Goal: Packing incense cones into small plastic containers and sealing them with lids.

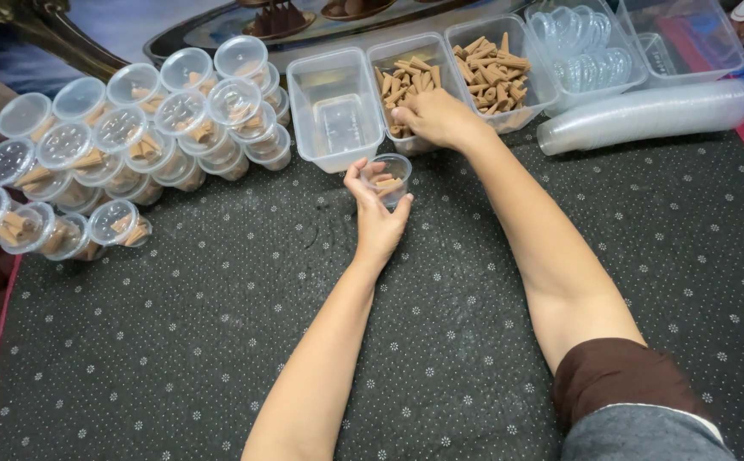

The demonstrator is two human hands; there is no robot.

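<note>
Hands filling a small clear cup from a tub of brown cones.

Head view: the left hand curls round the small clear cup (a few cones inside), while the right hand, fingers bunched, pinches into the tub of cones just above. Left of both hands lie stacked lidded cups; nearer the body, the dotted dark mat spreads open.

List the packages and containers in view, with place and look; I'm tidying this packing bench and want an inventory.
Small clear cup: in the left hand, a few brown cones inside.
Lidded cups: stacked at left, clear, round, filled with cones.
Empty tub: centre back, clear, rectangular.
Two cone tubs: beside it, right hand in the nearer one.
Lid tub: right back.
Nested cups: lying right.
No labels or screens.
</note>
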